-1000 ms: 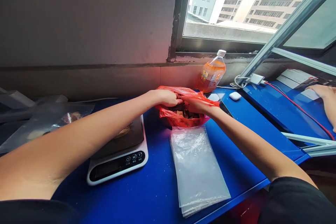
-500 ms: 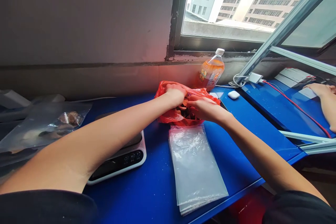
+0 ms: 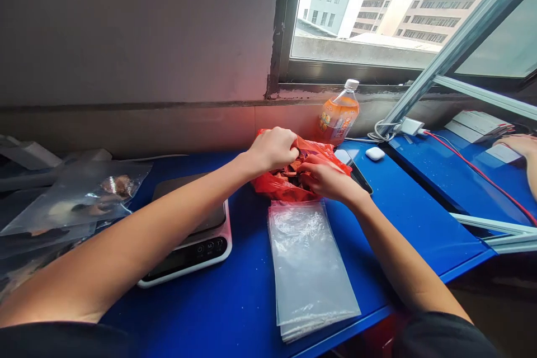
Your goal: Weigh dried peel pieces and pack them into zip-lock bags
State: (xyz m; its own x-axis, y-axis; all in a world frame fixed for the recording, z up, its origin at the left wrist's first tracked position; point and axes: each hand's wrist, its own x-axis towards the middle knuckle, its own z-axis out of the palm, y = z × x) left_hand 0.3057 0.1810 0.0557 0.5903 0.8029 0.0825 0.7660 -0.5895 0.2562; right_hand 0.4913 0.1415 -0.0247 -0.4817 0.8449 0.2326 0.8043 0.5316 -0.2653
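At one o'clock, nearest me, lie clear bags (image 3: 312,268); at eleven, a scale (image 3: 210,250); beyond, at twelve, the red bag (image 3: 272,186) of brownish pieces (image 3: 290,172), my left hand (image 3: 274,148) curled over its mouth, my right hand (image 3: 325,177) bent-fingered inside; what either grips, I cannot tell; behind, at one, an orange bottle (image 3: 340,117).

The red bag (image 3: 272,185) is of thin plastic, wrinkled and glossy. The clear bags (image 3: 312,263) are also plastic, smooth and shiny. The table (image 3: 226,313) has a smooth blue surface with a soft shine. The scale (image 3: 228,235) looks like white plastic with a glossy dark panel (image 3: 187,260). The frame (image 3: 455,47) looks like matt metal; the black sleeve (image 3: 62,341), like matt cloth.
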